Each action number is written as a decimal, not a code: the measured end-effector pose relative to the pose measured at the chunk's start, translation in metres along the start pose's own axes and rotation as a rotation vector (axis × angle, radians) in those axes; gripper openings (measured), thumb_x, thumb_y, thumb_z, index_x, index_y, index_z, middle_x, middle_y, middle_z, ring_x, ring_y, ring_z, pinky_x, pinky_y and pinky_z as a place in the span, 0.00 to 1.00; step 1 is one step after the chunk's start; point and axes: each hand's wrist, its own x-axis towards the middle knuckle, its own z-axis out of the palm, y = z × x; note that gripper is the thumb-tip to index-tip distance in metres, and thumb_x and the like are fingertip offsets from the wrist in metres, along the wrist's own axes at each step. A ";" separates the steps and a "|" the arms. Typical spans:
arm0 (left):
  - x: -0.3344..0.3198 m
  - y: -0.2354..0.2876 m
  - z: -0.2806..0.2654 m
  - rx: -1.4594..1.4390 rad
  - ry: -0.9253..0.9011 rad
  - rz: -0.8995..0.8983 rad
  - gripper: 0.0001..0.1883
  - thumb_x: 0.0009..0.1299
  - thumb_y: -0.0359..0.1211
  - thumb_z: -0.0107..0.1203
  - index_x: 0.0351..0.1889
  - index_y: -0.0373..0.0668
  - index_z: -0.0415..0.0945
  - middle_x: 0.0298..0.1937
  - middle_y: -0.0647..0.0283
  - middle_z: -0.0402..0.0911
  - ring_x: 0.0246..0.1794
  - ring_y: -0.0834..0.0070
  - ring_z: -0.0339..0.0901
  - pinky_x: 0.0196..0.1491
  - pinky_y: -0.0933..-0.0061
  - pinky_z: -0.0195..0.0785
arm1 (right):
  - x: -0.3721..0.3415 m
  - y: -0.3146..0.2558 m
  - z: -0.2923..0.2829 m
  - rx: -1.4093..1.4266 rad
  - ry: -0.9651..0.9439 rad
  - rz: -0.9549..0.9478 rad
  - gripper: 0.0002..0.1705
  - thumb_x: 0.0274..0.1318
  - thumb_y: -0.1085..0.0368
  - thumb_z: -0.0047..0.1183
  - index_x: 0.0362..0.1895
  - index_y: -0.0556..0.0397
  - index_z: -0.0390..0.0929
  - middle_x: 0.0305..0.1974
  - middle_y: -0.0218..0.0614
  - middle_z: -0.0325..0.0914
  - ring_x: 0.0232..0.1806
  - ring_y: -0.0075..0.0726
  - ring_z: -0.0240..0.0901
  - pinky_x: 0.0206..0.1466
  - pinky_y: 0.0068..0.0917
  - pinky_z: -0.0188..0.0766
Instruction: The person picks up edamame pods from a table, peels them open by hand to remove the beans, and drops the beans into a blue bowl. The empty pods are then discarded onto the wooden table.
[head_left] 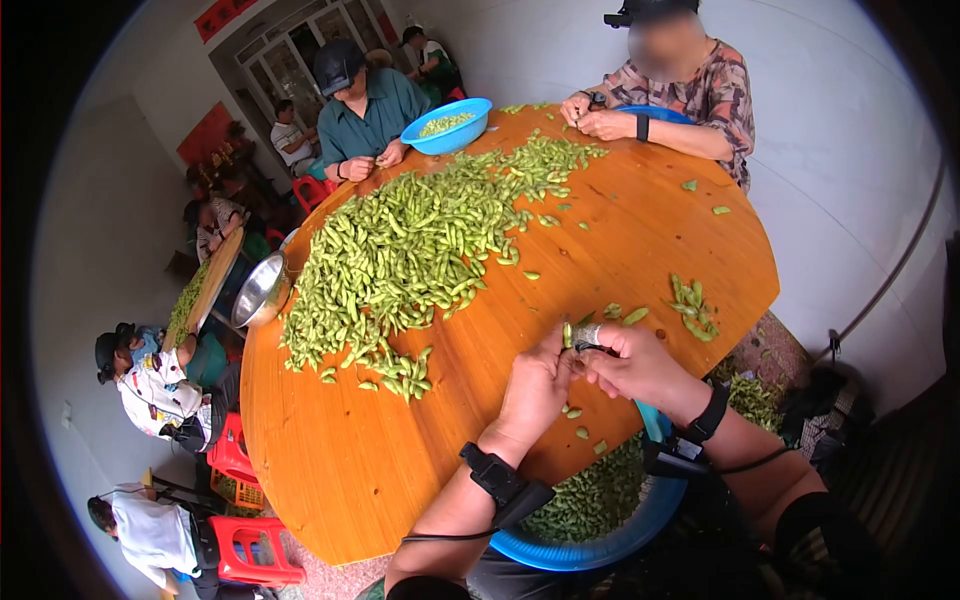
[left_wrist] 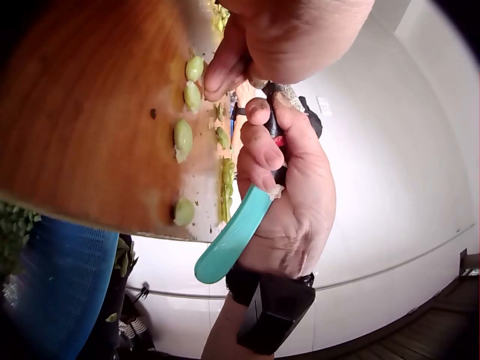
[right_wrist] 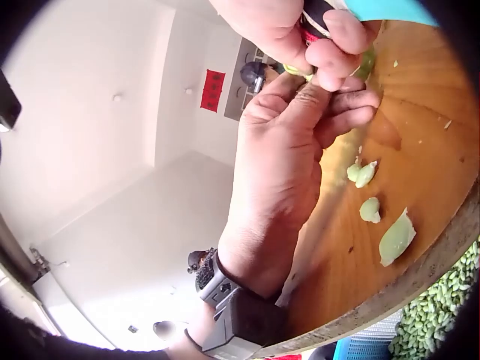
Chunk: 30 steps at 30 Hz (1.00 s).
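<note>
My left hand (head_left: 530, 388) pinches a green soybean pod (head_left: 568, 335) at fingertip level over the table's near edge. My right hand (head_left: 645, 368) meets it there, the fingertips of both hands close together. In the left wrist view, the right hand's fingers curl round a tool with a turquoise handle (left_wrist: 236, 236); its working end is hidden among the fingers. Grey tape (head_left: 588, 336) shows at the right thumb. Shelled beans (left_wrist: 182, 140) and bits of shell (right_wrist: 397, 237) lie on the wood just below the hands.
A large pile of pods (head_left: 400, 250) covers the far left of the round wooden table (head_left: 640, 230). A smaller heap (head_left: 692, 308) lies right. Below the near edge stands a blue basin (head_left: 600, 560) of shelled beans. Two people sit opposite, near a blue bowl (head_left: 447, 128).
</note>
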 end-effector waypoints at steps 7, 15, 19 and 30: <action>0.001 0.004 -0.002 -0.122 -0.047 -0.014 0.16 0.74 0.24 0.45 0.60 0.33 0.66 0.34 0.62 0.82 0.34 0.80 0.81 0.39 0.78 0.77 | 0.006 0.013 -0.005 0.087 0.009 -0.076 0.05 0.60 0.73 0.44 0.33 0.56 0.74 0.20 0.23 0.68 0.17 0.12 0.59 0.19 0.16 0.56; 0.005 -0.005 -0.009 -0.617 -0.199 -0.173 0.16 0.77 0.31 0.41 0.59 0.34 0.66 0.40 0.60 0.80 0.34 0.75 0.79 0.41 0.76 0.76 | 0.000 -0.003 -0.019 0.223 -0.081 0.085 0.06 0.61 0.72 0.44 0.37 0.54 0.75 0.20 0.22 0.67 0.17 0.11 0.56 0.18 0.15 0.51; 0.008 -0.006 -0.007 -0.806 -0.215 -0.262 0.17 0.78 0.33 0.41 0.59 0.33 0.66 0.39 0.60 0.79 0.31 0.74 0.78 0.39 0.75 0.75 | 0.002 0.001 -0.014 0.045 -0.012 -0.053 0.06 0.60 0.73 0.45 0.36 0.58 0.75 0.21 0.25 0.71 0.19 0.19 0.64 0.23 0.21 0.61; 0.003 0.000 -0.005 -0.394 -0.128 -0.171 0.11 0.75 0.28 0.44 0.52 0.37 0.71 0.32 0.70 0.74 0.24 0.86 0.72 0.26 0.84 0.68 | 0.000 -0.003 -0.007 -0.226 0.022 -0.202 0.08 0.55 0.76 0.45 0.38 0.60 0.75 0.27 0.37 0.76 0.28 0.23 0.69 0.31 0.27 0.65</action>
